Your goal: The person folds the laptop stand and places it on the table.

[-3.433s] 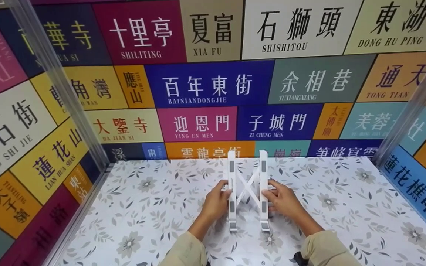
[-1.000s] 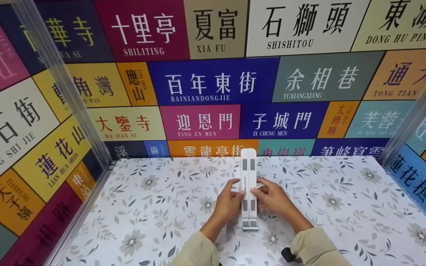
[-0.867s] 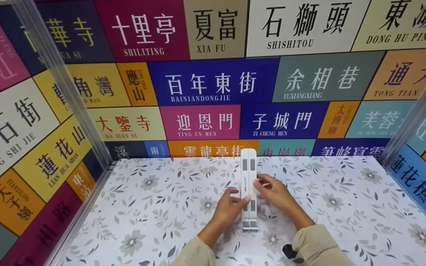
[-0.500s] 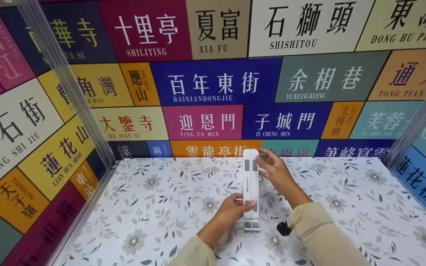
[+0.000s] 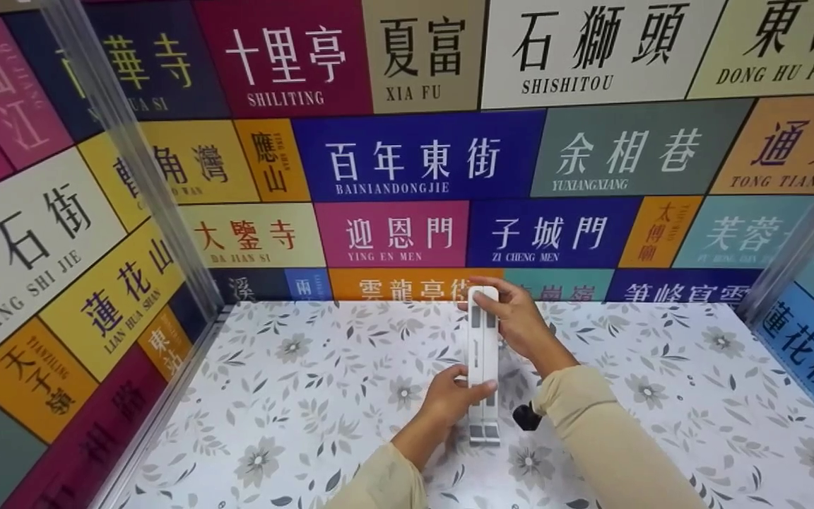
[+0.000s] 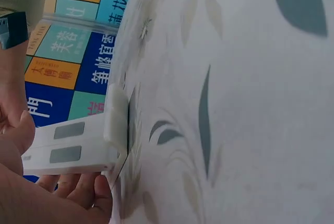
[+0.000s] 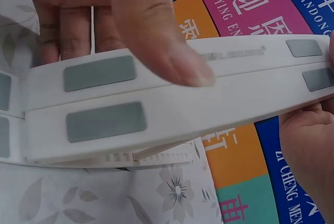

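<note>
A white foldable laptop stand [image 5: 483,353] with grey pads stands tilted on the floral tabletop, its two long bars drawn side by side. Around its lower part, my left hand [image 5: 449,399] holds it, thumb across the front. My right hand [image 5: 520,322] grips the upper end, with the thumb over a top pad and fingers behind. In the right wrist view the paired bars of the stand [image 7: 172,106] show closely, with a slotted strut [image 7: 148,157] beneath. The left wrist view shows the stand's front lip [image 6: 116,119] close by the tabletop.
A white tabletop [image 5: 308,438] with grey leaves and flowers spreads around the stand. Behind it rises a wall [image 5: 414,159] of coloured name panels, with clear corner strips at both sides. A black device [image 5: 526,417] sits at the right sleeve.
The stand's bars, spread apart with crossed struts earlier, now lie together. My right hand has moved up from the middle to the top end; my left hand has slid lower.
</note>
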A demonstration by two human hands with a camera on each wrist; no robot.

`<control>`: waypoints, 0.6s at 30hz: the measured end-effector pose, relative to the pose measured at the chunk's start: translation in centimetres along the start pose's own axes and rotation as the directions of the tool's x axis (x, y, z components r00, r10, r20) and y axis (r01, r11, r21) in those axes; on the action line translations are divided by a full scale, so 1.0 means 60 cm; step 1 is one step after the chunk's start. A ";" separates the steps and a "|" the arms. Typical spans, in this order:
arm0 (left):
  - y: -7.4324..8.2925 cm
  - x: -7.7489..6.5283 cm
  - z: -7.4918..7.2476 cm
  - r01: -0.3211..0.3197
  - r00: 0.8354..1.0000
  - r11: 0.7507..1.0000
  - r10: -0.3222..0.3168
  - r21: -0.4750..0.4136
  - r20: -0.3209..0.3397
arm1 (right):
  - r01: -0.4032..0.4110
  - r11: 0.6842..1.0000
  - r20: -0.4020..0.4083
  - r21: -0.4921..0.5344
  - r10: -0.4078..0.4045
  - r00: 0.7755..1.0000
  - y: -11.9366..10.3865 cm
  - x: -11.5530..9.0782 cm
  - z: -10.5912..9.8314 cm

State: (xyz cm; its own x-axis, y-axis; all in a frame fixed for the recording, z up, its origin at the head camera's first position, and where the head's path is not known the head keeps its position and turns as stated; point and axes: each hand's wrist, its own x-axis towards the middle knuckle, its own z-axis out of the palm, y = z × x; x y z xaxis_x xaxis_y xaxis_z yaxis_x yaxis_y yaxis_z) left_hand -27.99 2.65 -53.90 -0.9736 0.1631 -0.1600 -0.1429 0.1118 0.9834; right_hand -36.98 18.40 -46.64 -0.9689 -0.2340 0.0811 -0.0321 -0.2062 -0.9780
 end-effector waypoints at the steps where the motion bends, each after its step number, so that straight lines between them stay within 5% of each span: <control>1: -0.002 0.001 0.001 -0.015 1.000 1.000 0.015 -0.012 0.002 | -0.001 1.000 0.000 0.002 0.001 1.000 0.001 0.000 0.000; 18: -0.021 0.019 -0.001 -0.037 0.999 0.999 0.036 0.006 0.031 | -0.003 1.000 -0.017 0.005 0.003 1.000 0.005 0.000 -0.002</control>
State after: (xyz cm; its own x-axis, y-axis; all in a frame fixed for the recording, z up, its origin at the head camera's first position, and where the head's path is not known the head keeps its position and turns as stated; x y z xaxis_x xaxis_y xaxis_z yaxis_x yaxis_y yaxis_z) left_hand -28.92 2.63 -55.31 -0.9721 0.1974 -0.1266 -0.1061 0.1115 0.9881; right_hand -37.03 18.43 -46.95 -0.9730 -0.2183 0.0744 -0.0277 -0.2097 -0.9774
